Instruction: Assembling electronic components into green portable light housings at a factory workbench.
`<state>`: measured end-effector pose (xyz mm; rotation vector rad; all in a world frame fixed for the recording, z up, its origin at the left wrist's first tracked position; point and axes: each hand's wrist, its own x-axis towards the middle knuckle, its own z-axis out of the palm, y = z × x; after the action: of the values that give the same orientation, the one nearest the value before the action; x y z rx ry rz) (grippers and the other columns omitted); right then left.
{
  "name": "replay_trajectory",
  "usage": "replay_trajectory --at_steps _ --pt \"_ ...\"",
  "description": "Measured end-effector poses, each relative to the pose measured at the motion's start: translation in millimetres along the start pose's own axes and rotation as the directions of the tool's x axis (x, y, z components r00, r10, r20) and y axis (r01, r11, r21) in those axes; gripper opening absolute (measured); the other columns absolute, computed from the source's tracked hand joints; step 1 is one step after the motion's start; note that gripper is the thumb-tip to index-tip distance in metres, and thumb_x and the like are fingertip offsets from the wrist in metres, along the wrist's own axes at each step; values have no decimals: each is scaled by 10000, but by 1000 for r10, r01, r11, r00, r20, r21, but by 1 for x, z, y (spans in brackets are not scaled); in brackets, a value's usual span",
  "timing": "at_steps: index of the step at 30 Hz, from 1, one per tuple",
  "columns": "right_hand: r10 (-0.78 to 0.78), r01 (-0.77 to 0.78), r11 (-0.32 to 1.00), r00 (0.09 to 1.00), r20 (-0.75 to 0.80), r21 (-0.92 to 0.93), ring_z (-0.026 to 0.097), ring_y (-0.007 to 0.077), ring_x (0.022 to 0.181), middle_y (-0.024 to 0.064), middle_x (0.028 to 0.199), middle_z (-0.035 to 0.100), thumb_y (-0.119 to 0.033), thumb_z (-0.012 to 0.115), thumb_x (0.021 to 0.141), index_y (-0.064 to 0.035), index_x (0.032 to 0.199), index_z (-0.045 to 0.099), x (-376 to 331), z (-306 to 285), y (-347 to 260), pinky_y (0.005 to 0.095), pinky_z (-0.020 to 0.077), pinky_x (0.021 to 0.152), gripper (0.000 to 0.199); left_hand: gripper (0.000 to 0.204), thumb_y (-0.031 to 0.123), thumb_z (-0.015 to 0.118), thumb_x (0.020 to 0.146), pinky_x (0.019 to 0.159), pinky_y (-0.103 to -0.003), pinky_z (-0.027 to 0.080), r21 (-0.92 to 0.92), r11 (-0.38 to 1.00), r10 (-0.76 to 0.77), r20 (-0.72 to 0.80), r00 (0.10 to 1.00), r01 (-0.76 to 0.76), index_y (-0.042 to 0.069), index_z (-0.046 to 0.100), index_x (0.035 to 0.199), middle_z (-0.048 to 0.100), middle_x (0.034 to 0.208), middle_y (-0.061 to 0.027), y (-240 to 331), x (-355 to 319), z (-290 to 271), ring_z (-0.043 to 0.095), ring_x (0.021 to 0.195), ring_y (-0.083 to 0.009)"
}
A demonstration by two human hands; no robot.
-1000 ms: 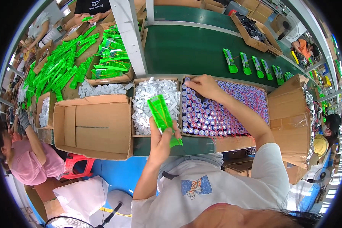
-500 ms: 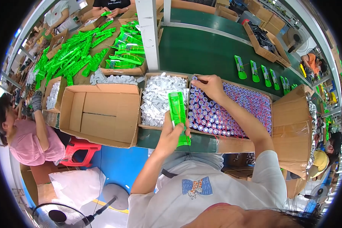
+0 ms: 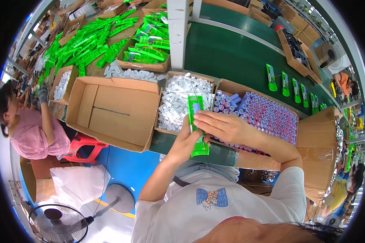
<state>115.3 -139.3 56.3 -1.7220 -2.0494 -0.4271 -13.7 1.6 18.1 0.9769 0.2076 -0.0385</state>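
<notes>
My left hand (image 3: pixel 184 142) grips a long green plastic housing (image 3: pixel 200 149) and holds it upright in front of me, above the bench's near edge. Over its upper half lies my right hand (image 3: pixel 223 126), fingertips pressing on a purple cylindrical battery cell (image 3: pixel 196 107) that sits in the housing's hollow. Most of that cell is hidden by my fingers. A thin dark wire hangs near the housing's lower end. Right beside my hands stands a carton of purple battery cells (image 3: pixel 267 119) with red wires. Behind the housing, small white plastic parts (image 3: pixel 180 99) fill another box.
An open cardboard box (image 3: pixel 113 115) stands to the left. Green housings (image 3: pixel 89 44) lie piled at the far left, with more in a box (image 3: pixel 150 44). A white post (image 3: pixel 177 36) rises beside the green conveyor belt (image 3: pixel 227 52). A co-worker (image 3: pixel 36 129) sits at left.
My right hand has come from the battery carton's far left corner to the housing, bringing a purple cell. The left hand still grips the housing. The whole view has shifted slightly.
</notes>
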Motion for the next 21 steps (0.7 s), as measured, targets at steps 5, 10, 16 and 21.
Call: replay_trajectory --at_steps 5,10,16,21 --pt "54 -52 935 999 4 352 559 288 1208 155 1323 547 -68 691 809 3 1270 554 23 23 -8 343 499 990 486 512 10 413 911 691 -365 528 -104 993 63 12 998 -62 89 246 1388 502 1007 -114 19 -31 -22 548 753 -188" --pt "458 -464 861 886 79 207 605 224 745 47 751 567 -181 716 790 -97 863 639 58 60 23 351 489 606 135 333 46 444 893 707 -381 492 -234 937 178 -319 931 -260 101 370 1214 493 984 -104 29 -40 -31 499 751 -188" --pt "444 -422 792 894 58 440 602 218 825 53 889 583 -139 725 801 -76 879 654 47 67 36 330 493 693 123 392 37 445 871 717 -390 486 -319 924 115 -294 949 -211 99 372 1252 503 1000 -109 13 -45 -29 498 754 -195" --pt "451 -339 678 893 -5 652 593 208 885 68 963 587 -56 716 816 -38 938 649 34 52 32 319 477 768 140 429 110 468 873 714 -395 505 -331 939 46 -150 988 -94 96 328 1279 527 1005 -132 1 -43 -21 551 772 -214"
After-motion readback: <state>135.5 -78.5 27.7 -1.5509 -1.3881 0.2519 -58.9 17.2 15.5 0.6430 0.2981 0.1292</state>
